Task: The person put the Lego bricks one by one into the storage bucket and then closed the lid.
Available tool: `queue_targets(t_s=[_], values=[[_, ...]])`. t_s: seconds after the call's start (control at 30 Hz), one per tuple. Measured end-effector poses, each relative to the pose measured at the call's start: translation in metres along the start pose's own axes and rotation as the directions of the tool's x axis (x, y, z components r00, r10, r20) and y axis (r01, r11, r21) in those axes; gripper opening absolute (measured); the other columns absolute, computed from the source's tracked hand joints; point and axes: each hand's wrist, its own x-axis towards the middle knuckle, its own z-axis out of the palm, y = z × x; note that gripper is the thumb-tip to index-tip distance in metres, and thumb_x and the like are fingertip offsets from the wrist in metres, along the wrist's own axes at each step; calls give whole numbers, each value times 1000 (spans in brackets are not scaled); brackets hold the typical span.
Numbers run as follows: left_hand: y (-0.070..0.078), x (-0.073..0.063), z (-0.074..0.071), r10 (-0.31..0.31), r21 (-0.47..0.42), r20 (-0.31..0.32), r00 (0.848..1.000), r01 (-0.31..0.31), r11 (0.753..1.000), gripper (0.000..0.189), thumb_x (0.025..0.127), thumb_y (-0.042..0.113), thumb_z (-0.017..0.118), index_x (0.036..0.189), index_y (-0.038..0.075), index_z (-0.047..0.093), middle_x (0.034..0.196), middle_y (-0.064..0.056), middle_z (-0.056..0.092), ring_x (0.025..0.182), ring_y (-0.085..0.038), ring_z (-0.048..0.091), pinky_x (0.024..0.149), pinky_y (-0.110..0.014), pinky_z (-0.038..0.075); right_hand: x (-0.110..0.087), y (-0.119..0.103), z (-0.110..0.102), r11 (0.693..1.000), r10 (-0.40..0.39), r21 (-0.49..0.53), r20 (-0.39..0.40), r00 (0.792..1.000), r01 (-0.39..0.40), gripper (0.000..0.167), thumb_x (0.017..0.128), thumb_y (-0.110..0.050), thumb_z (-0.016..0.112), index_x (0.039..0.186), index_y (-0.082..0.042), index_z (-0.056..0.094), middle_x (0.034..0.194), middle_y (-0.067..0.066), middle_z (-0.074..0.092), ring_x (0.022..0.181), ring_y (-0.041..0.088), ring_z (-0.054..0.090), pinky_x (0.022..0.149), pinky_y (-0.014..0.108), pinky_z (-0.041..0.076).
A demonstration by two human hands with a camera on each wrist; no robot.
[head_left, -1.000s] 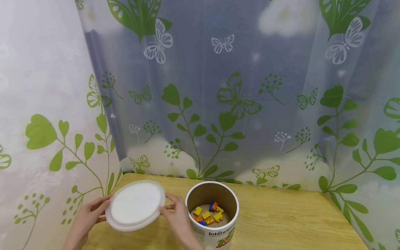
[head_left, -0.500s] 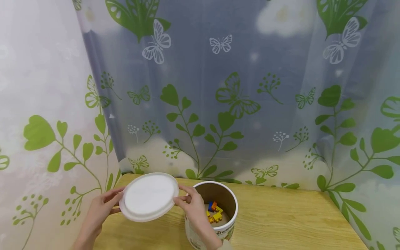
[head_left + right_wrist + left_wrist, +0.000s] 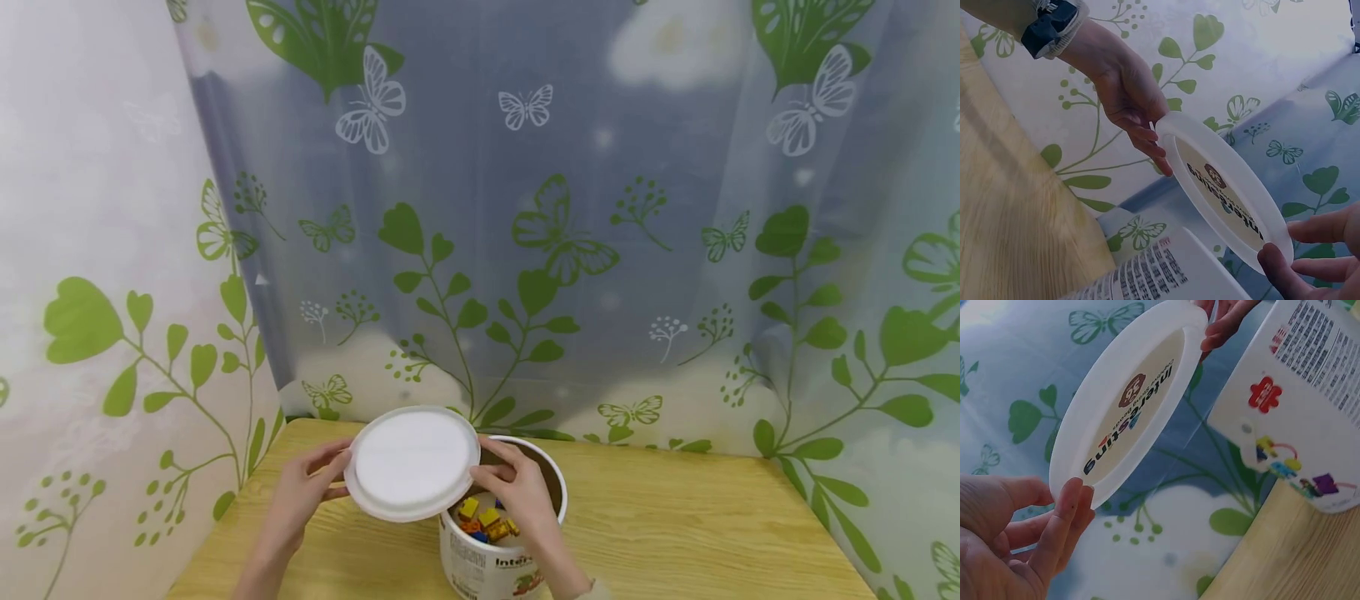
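A round white lid (image 3: pixel 414 463) hangs tilted in the air, its plain side facing the head camera. My left hand (image 3: pixel 306 490) pinches its left edge, and my right hand (image 3: pixel 521 490) pinches the right edge between thumb and fingers. In the left wrist view the lid's other face (image 3: pixel 1138 403) shows printed lettering. Below and to the right stands a white bucket (image 3: pixel 480 560) with a printed label, its top uncovered. The lid overlaps the bucket's left rim in the head view. Yellow, orange and blue toy bricks (image 3: pixel 489 518) lie at the bottom of the bucket, partly hidden by my right hand.
The bucket stands on a light wooden table (image 3: pixel 675 525). Patterned curtains with leaves and butterflies (image 3: pixel 570 225) hang behind the table and along its sides. A dark device (image 3: pixel 1054 28) is strapped to the left wrist.
Both hands have carried the lid to the right, from left of the bucket to partly over its rim. The right hand now crosses in front of the bucket's opening.
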Motion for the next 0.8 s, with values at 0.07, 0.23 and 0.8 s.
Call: queue_targets(t_s=[0.07,0.23,0.8], values=[[1,1,10,10,-15,3,1000,-10,1000,41,103,19,62,137,-4,60,131,-21,63,89,-11,71,75,-28,61,-3,0,-8,1000,3,4,-25,1000,-3,51,97,-14,70,144,0,55,142,21,53,108,28,69,88,30,58],[4,1,34,27,-58,7,1000,-26,998,39,102,19,64,135,-1,63,122,-17,68,88,-13,71,74,-28,62,-8,0,-27,999,25,24,-78,997,-23,51,97,-14,70,144,-1,55,143,21,55,108,26,69,93,35,57],[1,-3,94,93,-148,79,993,-81,986,39,100,21,67,136,7,64,122,-19,68,89,-22,72,71,-33,62,-33,5,-79,998,65,11,-189,980,-64,54,96,-18,71,147,-6,54,146,15,56,107,13,69,107,45,47]])
